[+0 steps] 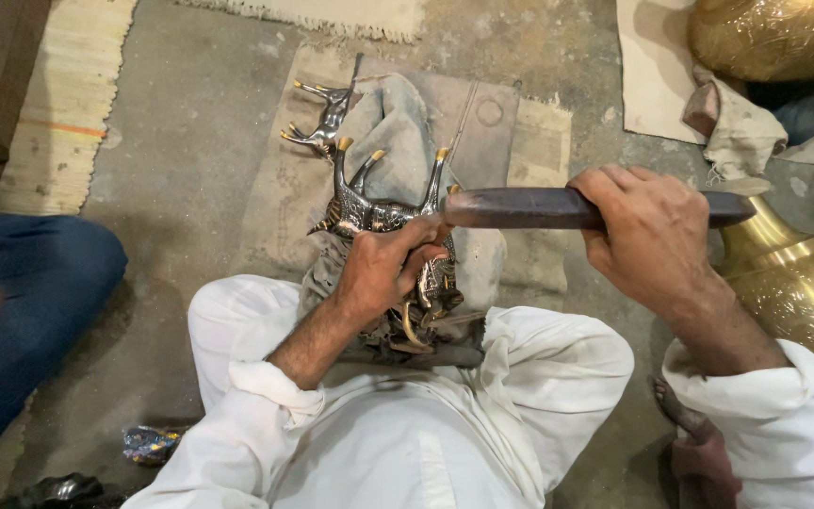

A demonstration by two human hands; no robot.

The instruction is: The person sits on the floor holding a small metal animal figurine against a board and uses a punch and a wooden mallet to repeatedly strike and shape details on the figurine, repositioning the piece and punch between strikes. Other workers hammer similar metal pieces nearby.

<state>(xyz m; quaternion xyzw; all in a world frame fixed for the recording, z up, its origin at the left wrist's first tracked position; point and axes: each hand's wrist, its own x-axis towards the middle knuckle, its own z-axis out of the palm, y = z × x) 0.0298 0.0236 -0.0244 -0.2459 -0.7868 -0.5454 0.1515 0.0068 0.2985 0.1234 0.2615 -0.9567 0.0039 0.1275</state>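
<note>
The left hand clamps a dark, gold-tipped metal animal figurine belly-up against the grey cloth pad in the lap, steadying it. The right hand, fist closed, grips a long dark wooden mallet just right of the figurine, its end meeting it.

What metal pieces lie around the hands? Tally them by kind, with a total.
Metal animal figurines: 2, one under the left hand at, one on the mat at
Dark wooden tool: 1, gripped by the right hand
Large brass vessels: 2
Total: 5
</note>
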